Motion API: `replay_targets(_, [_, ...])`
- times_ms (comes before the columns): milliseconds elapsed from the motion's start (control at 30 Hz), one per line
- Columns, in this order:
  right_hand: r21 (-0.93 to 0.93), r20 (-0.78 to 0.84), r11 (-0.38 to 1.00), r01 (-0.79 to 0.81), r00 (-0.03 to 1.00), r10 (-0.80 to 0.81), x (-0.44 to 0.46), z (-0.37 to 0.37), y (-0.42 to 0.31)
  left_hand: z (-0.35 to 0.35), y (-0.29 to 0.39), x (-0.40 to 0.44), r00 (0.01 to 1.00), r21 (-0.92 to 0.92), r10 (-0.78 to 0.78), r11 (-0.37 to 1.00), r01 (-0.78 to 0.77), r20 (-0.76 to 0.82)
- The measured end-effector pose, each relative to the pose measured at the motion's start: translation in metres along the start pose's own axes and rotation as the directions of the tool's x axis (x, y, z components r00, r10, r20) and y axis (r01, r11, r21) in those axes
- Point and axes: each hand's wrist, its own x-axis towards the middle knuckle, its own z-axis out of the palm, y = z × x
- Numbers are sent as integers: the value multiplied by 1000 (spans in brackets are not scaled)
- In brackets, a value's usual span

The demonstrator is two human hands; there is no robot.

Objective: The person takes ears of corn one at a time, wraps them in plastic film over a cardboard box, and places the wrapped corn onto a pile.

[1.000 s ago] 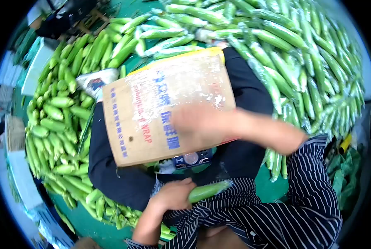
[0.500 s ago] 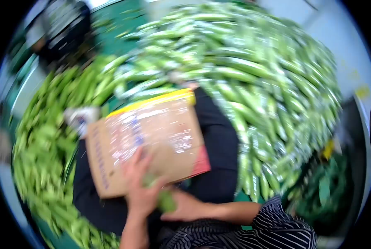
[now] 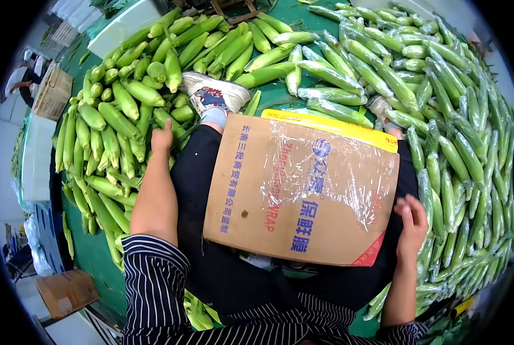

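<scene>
My left hand [image 3: 162, 138] reaches into the pile of unwrapped green corn ears [image 3: 119, 118] on the left. Its thumb shows, but the other fingers are hidden, so whether it grips an ear is unclear. Across my lap lies a cardboard box [image 3: 251, 190] with cling film [image 3: 354, 195] stretched over its top and a yellow strip [image 3: 337, 127] along its far edge. My right hand [image 3: 411, 224] hovers by the box's right side, fingers loosely bent and apart, with nothing visible in it.
Film-wrapped corn ears [image 3: 458, 115] are heaped on the right and far right. A shoe [image 3: 214, 92] is beyond the box, near the unwrapped pile. Pale bins [image 3: 124, 29] stand at the back left; cardboard cartons [image 3: 67, 293] are at the left.
Both hands were together at the box's near edge around a blurred green ear. Now they are apart, the left at the unwrapped pile and the right beside the box. The view has turned left.
</scene>
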Motion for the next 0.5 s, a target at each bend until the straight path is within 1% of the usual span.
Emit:
replay_targets(33, [-14,16,999,-41,999,41,-10,-13,8,5,7,4,998,46,50,998,-49,-28])
replay_targets(100, [15,8,992,-121,993,121,-30,-28,20,28,13,39,977,123,-55,989,82,-208])
replay_targets(133, [9,9,985,-172,985,172,-38,-27,22,29,-3,90,989,286,-75,952,110,-131])
replay_targets(167, [-7,-15,974,-225,974,225,-46,-26,24,32,-25,129,989,401,-65,909,114,-135])
replay_targets(200, [-17,-15,965,-260,965,260,-53,-20,17,21,-19,103,979,162,-63,982,96,-195])
replay_targets(233, [-38,101,990,-137,985,140,-59,-25,17,13,-9,71,945,-65,72,993,-98,-319])
replay_targets(267, [-47,243,998,-42,969,52,-57,-22,10,-10,19,30,913,-210,74,963,-170,-402])
replay_targets(300, [-298,451,916,269,885,-114,-41,-23,-10,-35,49,-14,873,-333,74,906,-261,-483])
replay_targets(333, [-411,498,858,309,864,-72,-36,-16,-24,-57,88,-78,796,-365,73,861,-354,-602])
replay_targets(367, [-486,552,771,413,829,-96,-29,-10,-23,-80,128,-142,702,-367,70,813,-451,-709])
replay_targets(400, [-530,600,673,516,789,-132,-20,-5,-25,-99,139,-172,678,-521,113,553,-650,-726])
replay_targets(433, [-532,595,655,536,787,-162,-15,-2,-23,-120,146,-203,629,-551,216,330,-767,-746])
replay_targets(467, [-532,592,636,559,783,-193,-9,0,-19,-131,163,-253,725,-741,211,4,-671,-655])
replay_targets(500, [-527,595,613,588,771,-228,-6,2,-16,-129,175,-305,799,-843,288,-67,-533,-528])
